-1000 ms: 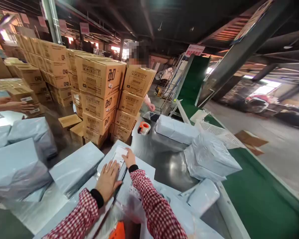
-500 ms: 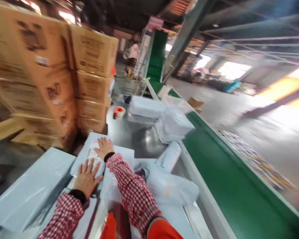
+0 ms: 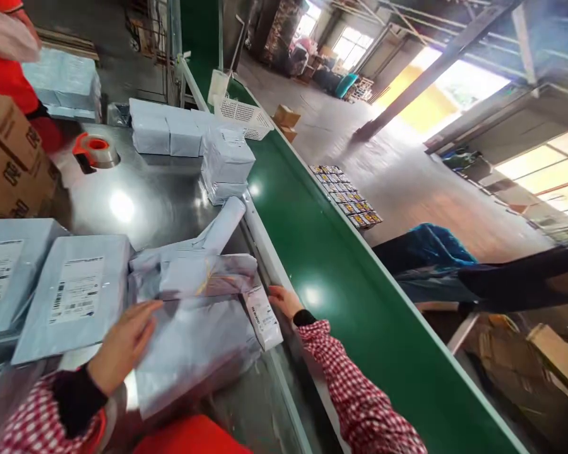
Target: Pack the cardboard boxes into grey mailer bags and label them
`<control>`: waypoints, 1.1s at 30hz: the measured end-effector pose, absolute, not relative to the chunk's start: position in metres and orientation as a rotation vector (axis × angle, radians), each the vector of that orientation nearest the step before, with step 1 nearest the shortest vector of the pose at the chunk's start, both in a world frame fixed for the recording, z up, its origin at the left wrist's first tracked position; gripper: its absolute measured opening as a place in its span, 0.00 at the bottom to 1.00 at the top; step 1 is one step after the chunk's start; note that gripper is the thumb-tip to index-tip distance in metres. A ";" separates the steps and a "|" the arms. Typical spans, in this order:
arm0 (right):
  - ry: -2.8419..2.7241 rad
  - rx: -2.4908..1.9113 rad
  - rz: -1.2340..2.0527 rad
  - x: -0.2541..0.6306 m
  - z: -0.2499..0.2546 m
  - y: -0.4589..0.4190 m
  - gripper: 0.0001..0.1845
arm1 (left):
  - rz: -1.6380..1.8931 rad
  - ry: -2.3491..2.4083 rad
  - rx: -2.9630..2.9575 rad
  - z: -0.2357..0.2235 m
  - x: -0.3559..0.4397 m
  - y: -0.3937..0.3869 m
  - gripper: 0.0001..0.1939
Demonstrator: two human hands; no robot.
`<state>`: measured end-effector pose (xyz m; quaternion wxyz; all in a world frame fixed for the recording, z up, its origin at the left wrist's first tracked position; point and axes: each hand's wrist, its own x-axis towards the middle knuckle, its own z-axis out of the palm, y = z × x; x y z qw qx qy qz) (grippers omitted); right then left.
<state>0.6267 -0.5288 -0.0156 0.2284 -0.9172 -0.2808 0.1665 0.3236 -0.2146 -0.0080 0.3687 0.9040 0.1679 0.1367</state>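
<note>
We have our two hands well apart. Our left hand (image 3: 120, 343) lies open on a soft plastic mailer bag (image 3: 194, 359), and our right hand (image 3: 284, 301) sits open just beside a white paper slip (image 3: 263, 317). The bag lies at the edge of a steel table (image 3: 137, 202), next to a green conveyor belt (image 3: 341, 302). It looks light, floppy and slippery, so a flat palm or a wide pinch seems best. A flat grey mailer (image 3: 73, 299) has a barcode label (image 3: 76, 290), but its words are too small to read.
</note>
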 end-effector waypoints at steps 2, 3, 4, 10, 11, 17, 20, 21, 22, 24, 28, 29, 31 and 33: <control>-0.773 -2.519 0.477 0.629 -0.054 -0.543 0.17 | 0.220 0.356 2.198 -0.020 0.359 -0.274 0.15; -0.790 -2.510 0.491 0.632 -0.069 -0.544 0.20 | 0.169 0.334 2.150 -0.027 0.374 -0.300 0.15; -0.810 -2.495 0.505 0.637 -0.082 -0.543 0.21 | 0.132 0.324 2.114 -0.035 0.388 -0.322 0.14; -0.952 -2.381 0.626 0.672 -0.118 -0.544 0.12 | -0.009 0.526 1.931 -0.068 0.441 -0.398 0.17; -0.978 -2.354 0.648 0.676 -0.121 -0.546 0.12 | -0.028 0.575 1.879 -0.071 0.448 -0.404 0.17; -1.041 -2.225 0.699 0.684 -0.129 -0.550 0.13 | -0.047 0.704 1.765 -0.088 0.475 -0.429 0.13; -1.011 -2.179 0.670 0.685 -0.124 -0.552 0.06 | -0.031 0.728 1.728 -0.095 0.482 -0.438 0.14; -0.999 -2.159 0.661 0.685 -0.120 -0.554 0.05 | -0.022 0.735 1.713 -0.097 0.484 -0.440 0.14; -0.988 -2.139 0.650 0.685 -0.117 -0.556 0.05 | -0.011 0.742 1.696 -0.098 0.485 -0.441 0.15; -0.968 -2.096 0.637 0.682 -0.109 -0.563 0.05 | 0.013 0.754 1.663 -0.099 0.488 -0.443 0.16; -0.941 -1.995 0.692 0.676 -0.095 -0.576 0.09 | 0.034 0.708 1.591 -0.099 0.495 -0.445 0.23; -0.931 -1.974 0.711 0.675 -0.092 -0.579 0.10 | 0.025 0.675 1.572 -0.099 0.497 -0.446 0.25; -0.904 -1.948 0.733 0.674 -0.088 -0.583 0.12 | -0.014 0.598 1.529 -0.100 0.502 -0.448 0.26; -0.881 -1.942 0.734 0.675 -0.083 -0.587 0.13 | -0.070 0.533 1.487 -0.102 0.507 -0.452 0.26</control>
